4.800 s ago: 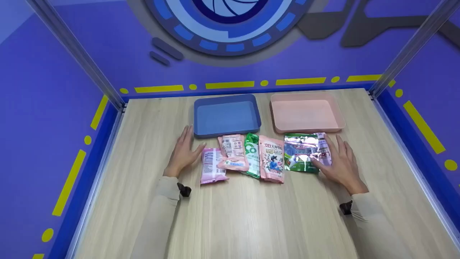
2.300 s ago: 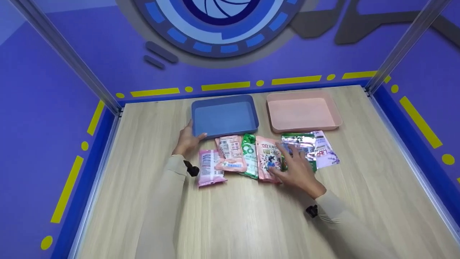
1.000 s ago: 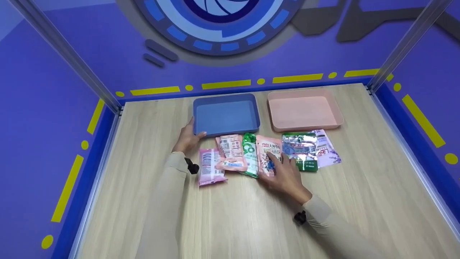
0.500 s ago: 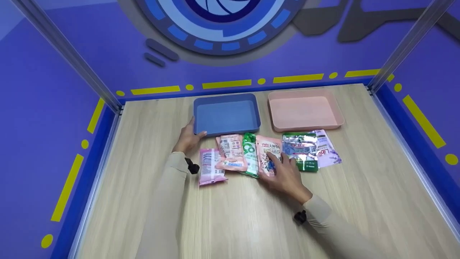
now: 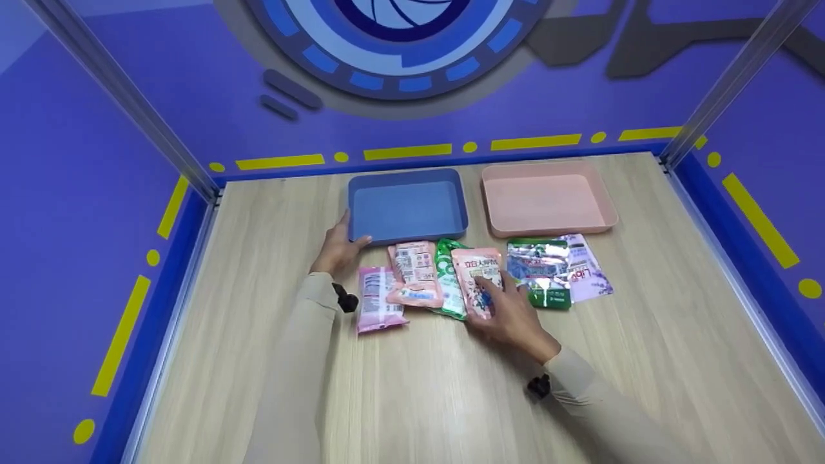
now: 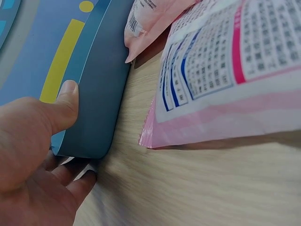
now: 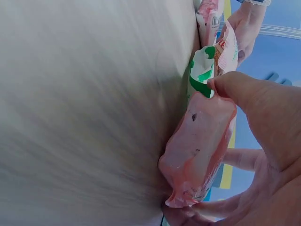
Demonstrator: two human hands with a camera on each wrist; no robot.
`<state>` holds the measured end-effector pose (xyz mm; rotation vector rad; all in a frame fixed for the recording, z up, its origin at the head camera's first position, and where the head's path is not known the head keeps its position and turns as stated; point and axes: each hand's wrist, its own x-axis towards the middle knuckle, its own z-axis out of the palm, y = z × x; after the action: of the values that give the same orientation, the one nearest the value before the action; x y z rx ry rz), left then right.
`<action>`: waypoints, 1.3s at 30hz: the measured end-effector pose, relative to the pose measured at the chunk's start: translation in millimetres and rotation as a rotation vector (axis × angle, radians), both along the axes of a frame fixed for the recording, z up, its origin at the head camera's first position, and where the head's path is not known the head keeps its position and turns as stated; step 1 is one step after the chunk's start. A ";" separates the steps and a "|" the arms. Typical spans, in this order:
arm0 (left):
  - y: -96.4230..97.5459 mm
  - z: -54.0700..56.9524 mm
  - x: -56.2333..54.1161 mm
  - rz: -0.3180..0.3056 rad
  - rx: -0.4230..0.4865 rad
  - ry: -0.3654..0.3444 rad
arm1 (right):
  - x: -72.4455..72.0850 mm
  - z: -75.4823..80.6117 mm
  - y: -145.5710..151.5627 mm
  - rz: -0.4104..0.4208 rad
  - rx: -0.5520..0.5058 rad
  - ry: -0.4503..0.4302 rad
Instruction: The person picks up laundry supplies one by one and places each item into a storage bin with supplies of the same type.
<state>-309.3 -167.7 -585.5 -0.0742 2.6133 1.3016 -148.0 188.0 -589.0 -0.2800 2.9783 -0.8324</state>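
Observation:
My left hand grips the front left corner of the blue tray. In the left wrist view, the thumb lies on the tray's wall while the other fingers reach round the corner. My right hand holds a pink laundry pouch with a printed floral figure, thumb at one side and fingers at the other. Its puffy bottom end faces the right wrist view. To its left is a green and white packet, partly overlapped by the pouch.
A pink tray stands right of the blue one. A pink packet partly covers a lilac packet on the left. On the right, a shiny green pouch overlaps a lavender pouch. Walls enclose the wooden table.
My left hand moved onto the blue tray's corner. My right hand left the lavender pouch, crossed leftward to the pink pouch, took hold of it and has just shifted it slightly left.

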 end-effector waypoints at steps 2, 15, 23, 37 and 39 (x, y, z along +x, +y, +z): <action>0.2 0.1 -0.2 -0.005 -0.002 0.007 | -0.2 1.1 -0.3 0.007 -0.004 -0.001; -0.4 -0.1 0.4 -0.009 -0.001 0.014 | 1.5 6.9 1.0 0.014 0.037 -0.033; -1.8 -2.6 0.0 -0.018 -0.001 0.020 | 2.1 6.1 1.5 0.002 0.055 -0.021; -0.7 -1.8 2.4 -0.008 0.033 0.017 | 2.0 6.4 6.9 0.014 0.045 -0.013; -0.5 -1.6 2.0 -0.006 0.031 0.022 | 1.8 6.8 6.8 0.013 0.037 -0.012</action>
<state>-307.3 -168.2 -587.1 -0.0472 2.6085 1.3475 -146.2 194.8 -582.3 -0.2910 2.9741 -0.7733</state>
